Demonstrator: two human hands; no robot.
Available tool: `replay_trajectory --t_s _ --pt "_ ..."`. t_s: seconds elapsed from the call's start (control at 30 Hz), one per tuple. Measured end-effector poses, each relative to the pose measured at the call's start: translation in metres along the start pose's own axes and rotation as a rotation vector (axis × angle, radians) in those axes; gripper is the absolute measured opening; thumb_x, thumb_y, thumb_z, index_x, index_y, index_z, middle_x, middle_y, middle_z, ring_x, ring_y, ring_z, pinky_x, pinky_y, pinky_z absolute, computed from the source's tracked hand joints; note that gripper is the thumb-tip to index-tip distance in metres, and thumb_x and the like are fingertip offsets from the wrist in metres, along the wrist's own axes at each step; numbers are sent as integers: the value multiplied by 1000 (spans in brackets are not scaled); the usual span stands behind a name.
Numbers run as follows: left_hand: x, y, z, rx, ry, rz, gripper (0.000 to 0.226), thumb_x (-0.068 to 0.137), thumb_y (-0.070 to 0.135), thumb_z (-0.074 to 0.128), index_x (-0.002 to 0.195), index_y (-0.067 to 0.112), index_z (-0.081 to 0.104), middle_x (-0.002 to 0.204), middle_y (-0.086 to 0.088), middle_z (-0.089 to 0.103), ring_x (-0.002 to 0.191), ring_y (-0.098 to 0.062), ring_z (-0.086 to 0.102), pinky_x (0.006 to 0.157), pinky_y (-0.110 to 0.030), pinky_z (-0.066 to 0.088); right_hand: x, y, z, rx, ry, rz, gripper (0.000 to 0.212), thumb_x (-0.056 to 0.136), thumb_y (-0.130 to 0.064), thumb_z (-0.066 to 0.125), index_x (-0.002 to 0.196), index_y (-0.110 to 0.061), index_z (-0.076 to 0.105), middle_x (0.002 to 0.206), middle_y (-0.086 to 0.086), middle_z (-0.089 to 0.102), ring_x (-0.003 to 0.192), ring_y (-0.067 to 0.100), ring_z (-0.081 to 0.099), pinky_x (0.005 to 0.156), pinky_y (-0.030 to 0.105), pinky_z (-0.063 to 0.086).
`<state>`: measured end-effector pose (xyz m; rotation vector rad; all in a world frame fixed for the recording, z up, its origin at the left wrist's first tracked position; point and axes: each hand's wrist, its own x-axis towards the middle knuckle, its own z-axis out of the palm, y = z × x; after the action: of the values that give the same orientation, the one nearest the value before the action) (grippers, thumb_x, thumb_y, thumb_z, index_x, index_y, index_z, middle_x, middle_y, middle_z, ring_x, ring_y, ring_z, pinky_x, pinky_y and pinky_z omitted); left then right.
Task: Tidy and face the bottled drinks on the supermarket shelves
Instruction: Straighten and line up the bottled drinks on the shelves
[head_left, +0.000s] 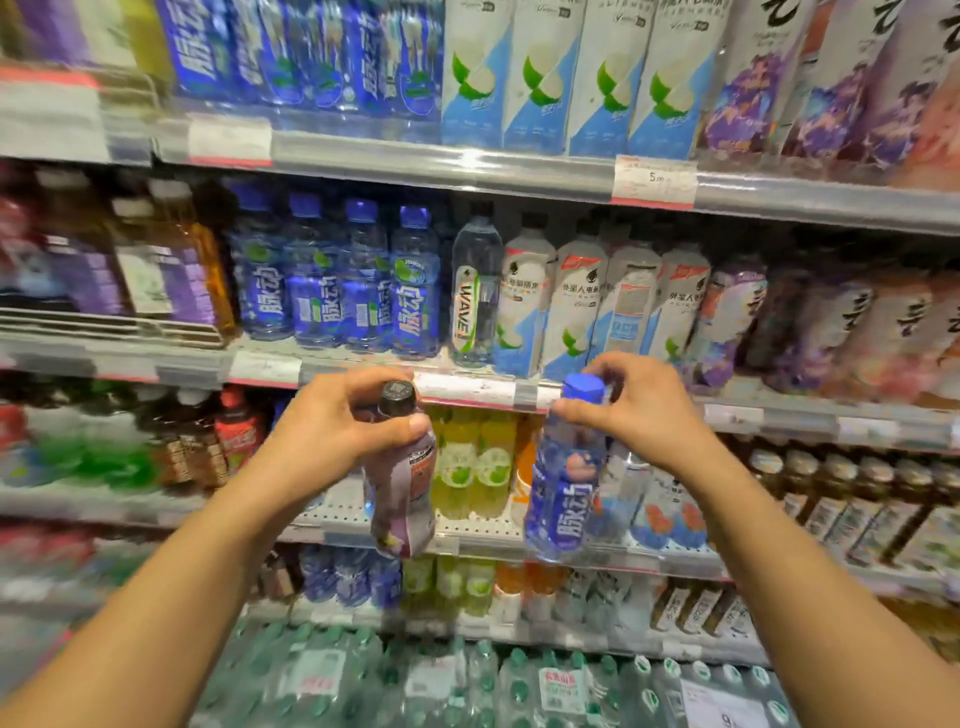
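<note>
My left hand grips the neck of a purple-labelled bottle with a black cap, held upright in the air in front of the shelves. My right hand pinches a blue bottle with a blue cap just below its cap, also off the shelf and slightly tilted. Both bottles hang in front of the third shelf. Behind them on the shelf above stand a row of blue bottles, a clear WAVE bottle and white-and-blue bottles.
Purple-and-white bottles fill the right of the middle shelf and amber bottles the left. Yellow-green drinks stand behind the held bottles. Green-capped water packs fill the bottom. A price tag hangs on the upper rail.
</note>
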<state>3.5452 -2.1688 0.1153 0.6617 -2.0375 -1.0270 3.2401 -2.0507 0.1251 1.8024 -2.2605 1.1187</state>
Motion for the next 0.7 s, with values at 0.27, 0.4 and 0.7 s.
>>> replay_trajectory --t_s 0.27,0.4,0.7 --pt "-63 -46 -70 138 91 -104 45 65 56 77 97 26 74 94 4 77 89 -16 73 88 -41 53 10 -52 115 5 -174 -116 48 70 -63 78 85 -21 62 76 -2 66 73 20 61 66 39 48" --pt "-88 -64 -95 142 141 -164 48 63 58 78 98 26 74 91 5 76 86 -16 71 85 -40 54 22 -75 165 37 -188 -105 58 60 -70 64 89 -20 66 80 -1 70 77 21 65 71 40 52" --pt "-132 -84 -134 100 234 -288 31 75 36 88 100 24 74 97 5 77 95 -17 72 92 -52 55 29 -125 256 39 -113 -82 39 83 -45 79 105 -18 63 98 -1 67 87 22 61 70 33 42"
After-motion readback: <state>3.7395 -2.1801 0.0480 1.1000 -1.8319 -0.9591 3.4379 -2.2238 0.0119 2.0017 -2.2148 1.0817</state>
